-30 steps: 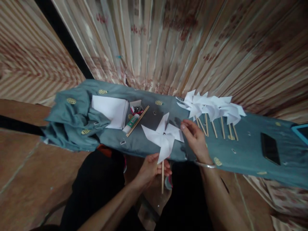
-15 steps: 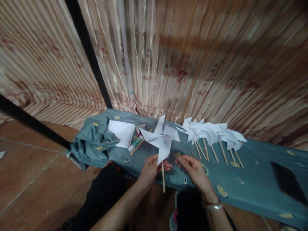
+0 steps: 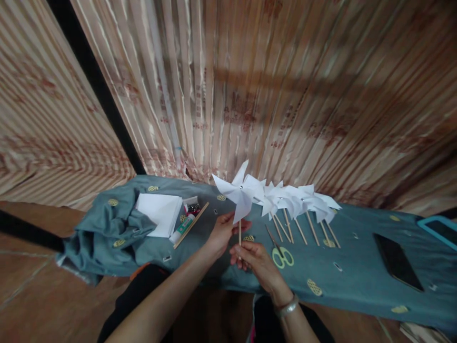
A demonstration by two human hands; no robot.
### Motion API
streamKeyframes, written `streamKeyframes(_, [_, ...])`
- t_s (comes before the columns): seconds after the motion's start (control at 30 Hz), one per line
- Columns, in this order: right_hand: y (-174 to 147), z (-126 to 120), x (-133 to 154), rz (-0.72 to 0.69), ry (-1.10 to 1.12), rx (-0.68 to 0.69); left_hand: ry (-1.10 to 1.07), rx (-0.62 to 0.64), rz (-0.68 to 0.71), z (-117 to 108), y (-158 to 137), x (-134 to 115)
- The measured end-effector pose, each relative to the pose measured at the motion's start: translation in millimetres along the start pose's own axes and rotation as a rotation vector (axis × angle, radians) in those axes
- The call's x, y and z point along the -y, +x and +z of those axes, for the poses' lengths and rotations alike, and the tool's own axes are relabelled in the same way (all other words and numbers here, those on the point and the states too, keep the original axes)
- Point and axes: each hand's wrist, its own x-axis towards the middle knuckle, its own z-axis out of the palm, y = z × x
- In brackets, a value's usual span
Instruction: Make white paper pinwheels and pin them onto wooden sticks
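Note:
A white paper pinwheel [image 3: 243, 194] on a thin wooden stick stands upright in front of me, a small round pin at its centre. My left hand [image 3: 222, 234] holds it just below the paper blades, its fingertips partly hidden behind the stick and lowest blade. Lower down, my right hand [image 3: 255, 259] pinches the stick near its bottom end. Just right of that hand lie scissors [image 3: 283, 257] with light green handles. Behind them, several finished white pinwheels [image 3: 303, 202] lie overlapping in a row, sticks pointing toward me.
On the cloth-covered bench [image 3: 360, 295] at left lie white paper sheets [image 3: 159, 212], a glue stick [image 3: 182, 229], wooden sticks [image 3: 193, 224] and a small box of pins [image 3: 192, 207]. A black phone [image 3: 398, 262] and a blue-edged device [image 3: 441, 231] lie right. A curtain [image 3: 228, 95] hangs behind.
My right hand, apart from the pinwheel before, now grips the lower stick. The view has swung right, bringing the scissors and the blue-edged device into clear sight.

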Motion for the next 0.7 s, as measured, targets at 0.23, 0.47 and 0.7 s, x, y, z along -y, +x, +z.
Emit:
streamKeyframes(0.23, [17.5, 3.0, -10.2, -0.013, 0.034, -0.044, 0.081, 0.004, -0.037, -16.3, 11.6, 11.6])
streamKeyframes(0.47, [36.2, 4.2, -12.1, -0.047, 0.037, -0.075, 0.145, -0.014, -0.106, -29.6, 12.4, 12.2])
streamKeyframes(0.7, [48.8, 5.9, -10.4, -0.090, -0.083, -0.010, 0.193, -0.081, -0.052, -36.3, 13.3, 7.8])
